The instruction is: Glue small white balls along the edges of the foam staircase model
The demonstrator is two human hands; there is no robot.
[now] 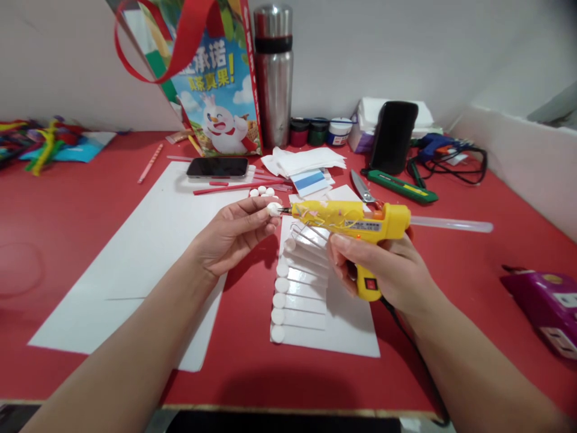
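Note:
Between the fingertips of my left hand (241, 231) is a small white disc (273, 209). My right hand (383, 264) grips a yellow hot glue gun (351, 219), its metal nozzle at the disc, seemingly touching it. A clear glue stick (451, 224) sticks out of the gun's back, and a small orange light glows on its side. Below the gun lies a white sheet (351, 325) bearing a column of white discs (279, 300) with thin lines or strips running right from them. Several more white discs (261, 192) sit just behind my left hand.
A large white board (148, 258) lies at left. Behind are a phone (217, 168), scissors (363, 186), a green utility knife (401, 185), a steel flask (274, 78) and a gift bag (220, 90). A purple power strip (541, 307) lies right; the gun's cord (419, 355) hangs over the front edge.

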